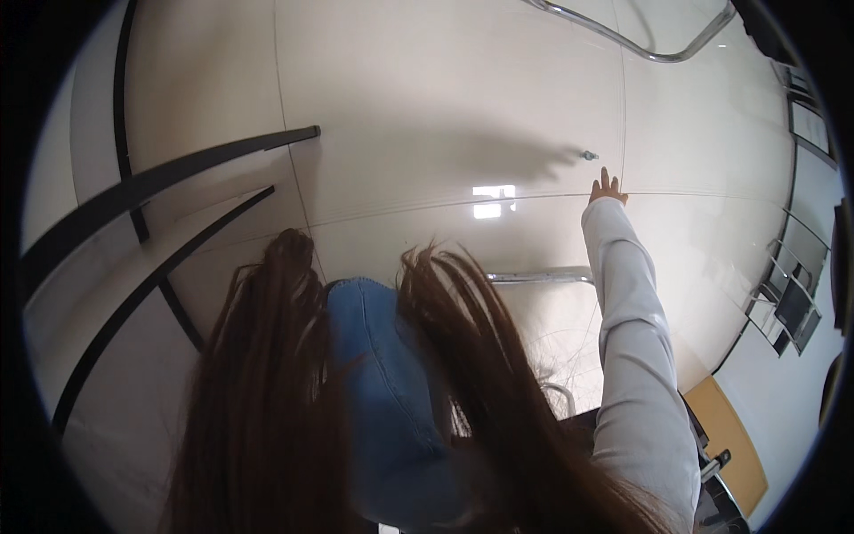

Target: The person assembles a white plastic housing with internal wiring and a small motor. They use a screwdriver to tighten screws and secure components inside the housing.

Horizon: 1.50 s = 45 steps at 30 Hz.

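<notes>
The person's right hand (pixel 608 189) is stretched out from a light grey sleeve (pixel 636 329), its fingers spread above the pale tiled floor (pixel 382 80). A small greenish object (pixel 590 155) lies on that floor, just beyond the fingertips and apart from them. Long brown hair (pixel 267 383) hangs beside blue jeans (pixel 378 392). The left hand's state cannot be told.

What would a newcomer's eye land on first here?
Probably the long pale sleeve at right, ending in the open right hand near, but not touching, a small greenish object on the tiled floor. Next, the long brown hair hanging on both sides of a blue denim leg at lower centre.
</notes>
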Each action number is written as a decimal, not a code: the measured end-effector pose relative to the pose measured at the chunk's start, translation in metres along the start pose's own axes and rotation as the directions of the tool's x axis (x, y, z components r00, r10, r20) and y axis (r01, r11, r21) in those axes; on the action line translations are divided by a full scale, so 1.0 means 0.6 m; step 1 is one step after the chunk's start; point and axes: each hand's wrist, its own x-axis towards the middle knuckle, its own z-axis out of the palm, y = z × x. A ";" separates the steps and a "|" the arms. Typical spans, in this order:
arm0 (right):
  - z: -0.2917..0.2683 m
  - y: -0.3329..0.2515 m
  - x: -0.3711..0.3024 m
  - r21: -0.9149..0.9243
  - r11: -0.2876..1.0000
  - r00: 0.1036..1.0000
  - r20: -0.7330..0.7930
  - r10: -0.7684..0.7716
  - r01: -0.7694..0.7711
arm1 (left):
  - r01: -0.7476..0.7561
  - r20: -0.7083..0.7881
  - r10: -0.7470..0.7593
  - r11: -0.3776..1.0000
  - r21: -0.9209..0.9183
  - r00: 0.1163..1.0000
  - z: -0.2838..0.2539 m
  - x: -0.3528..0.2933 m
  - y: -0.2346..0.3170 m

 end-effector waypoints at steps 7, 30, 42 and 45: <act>-0.032 0.000 0.068 -0.027 0.998 0.998 -0.031 -0.059 0.058 | -0.017 0.020 0.017 1.000 0.007 1.000 0.053 0.031 0.039; 0.065 -0.075 0.055 0.276 0.890 0.835 -0.521 -0.178 0.362 | -0.039 0.043 0.039 0.999 -0.008 0.998 0.068 0.036 0.051; -0.206 -0.218 -0.397 -0.230 0.088 -0.140 -0.808 -0.572 0.969 | 0.168 -0.178 -0.159 0.985 0.037 0.971 -0.088 -0.095 -0.018; -0.242 -0.124 -0.574 -0.321 -0.063 -0.280 -0.693 -0.664 0.945 | 0.327 -0.248 -0.299 0.942 0.080 0.921 -0.201 -0.230 -0.071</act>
